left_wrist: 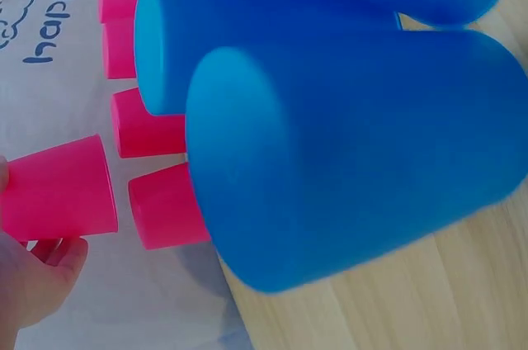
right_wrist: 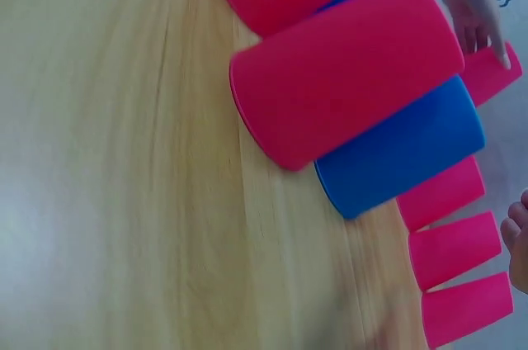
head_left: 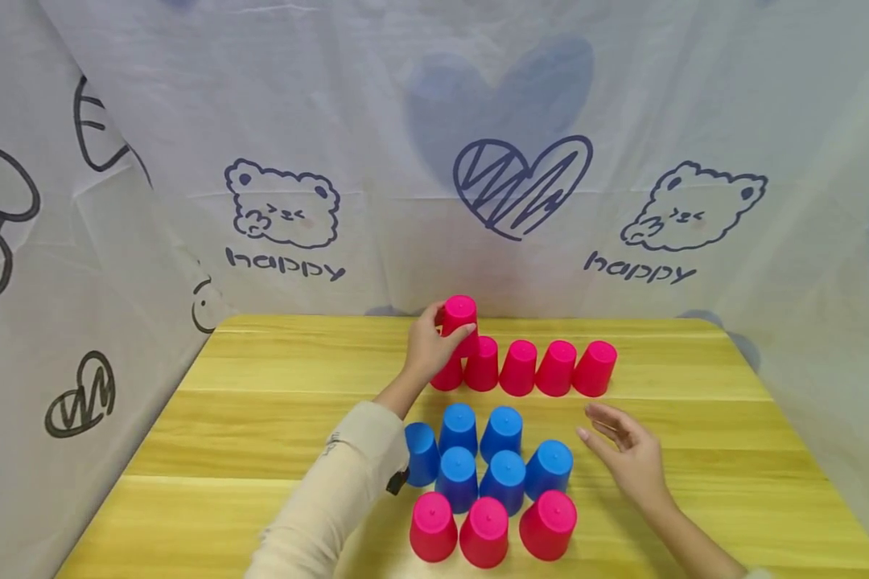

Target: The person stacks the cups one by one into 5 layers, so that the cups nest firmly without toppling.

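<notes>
Backdrop: white fabric sheet with line-drawn bears, hearts and the word "happy" [head_left: 376, 121], hung behind and at both sides of the worktop.
Worktop: pale yellow wood-grain board with rounded far corners [head_left: 261, 434].
Left arm: cream long sleeve with turned-back cuff [head_left: 333, 482], reaching over the worktop toward its far edge.
Blue group: six blue, tapered, plastic-looking cups [head_left: 503, 480], mouth down, mid-worktop; two on the far-edge side, four in a slightly bowed line closer to the person.
Far row: five pink, tapered, plastic-looking cups [head_left: 556, 368], mouth down, side by side near the far edge, running from its middle toward the far right corner.
Near row: three matching pink cups [head_left: 484, 531], mouth down, on the person's side of the blue group; the right-hand one stands slightly apart.
Right hand [head_left: 630, 454]: empty, fingers loosely bent, thumb apart; over the worktop between the blue group and the right edge.
Left hand [head_left: 430, 346]: thumb and fingers gripping the sides of one pink cup.
Held pink cup [head_left: 460, 318]: mouth down, raised above the two leftmost cups of the far row; left wrist view shows a narrow gap between its rim and their tops
</notes>
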`<state>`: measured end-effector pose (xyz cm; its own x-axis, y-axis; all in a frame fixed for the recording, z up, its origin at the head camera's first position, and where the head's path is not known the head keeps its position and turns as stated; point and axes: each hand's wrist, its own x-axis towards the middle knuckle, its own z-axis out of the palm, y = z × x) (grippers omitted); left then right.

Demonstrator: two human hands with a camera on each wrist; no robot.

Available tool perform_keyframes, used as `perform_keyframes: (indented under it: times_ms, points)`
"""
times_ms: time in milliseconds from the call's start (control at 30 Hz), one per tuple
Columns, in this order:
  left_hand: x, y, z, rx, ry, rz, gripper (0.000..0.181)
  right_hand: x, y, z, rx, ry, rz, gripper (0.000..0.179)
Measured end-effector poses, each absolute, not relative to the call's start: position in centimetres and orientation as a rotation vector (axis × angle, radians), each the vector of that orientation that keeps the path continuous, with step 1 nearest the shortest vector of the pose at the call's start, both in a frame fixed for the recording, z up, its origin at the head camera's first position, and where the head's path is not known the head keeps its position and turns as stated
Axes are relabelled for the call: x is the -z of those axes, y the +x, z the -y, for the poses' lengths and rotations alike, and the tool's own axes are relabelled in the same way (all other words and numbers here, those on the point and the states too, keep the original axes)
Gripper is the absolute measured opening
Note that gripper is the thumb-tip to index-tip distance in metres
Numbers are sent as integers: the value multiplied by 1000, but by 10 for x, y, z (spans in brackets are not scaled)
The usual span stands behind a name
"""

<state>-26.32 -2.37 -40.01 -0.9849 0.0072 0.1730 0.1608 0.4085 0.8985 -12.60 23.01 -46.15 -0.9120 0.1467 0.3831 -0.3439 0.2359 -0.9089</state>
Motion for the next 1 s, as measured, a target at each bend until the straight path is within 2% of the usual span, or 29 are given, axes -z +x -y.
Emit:
perform_keyframes:
  times_ms: [233,567,1000]
  points:
    - [406,-270,21,1612,-149,2524,53,471,-113,-223,-1809,307,2004,35]
    - [411,-274,12,1647,-102,2553,55,464,-87,-207,-1667,226,2122,38]
    - [411,-279,15,1658,-96,2561,57,468,-71,-207,-1675,298,2152,40]
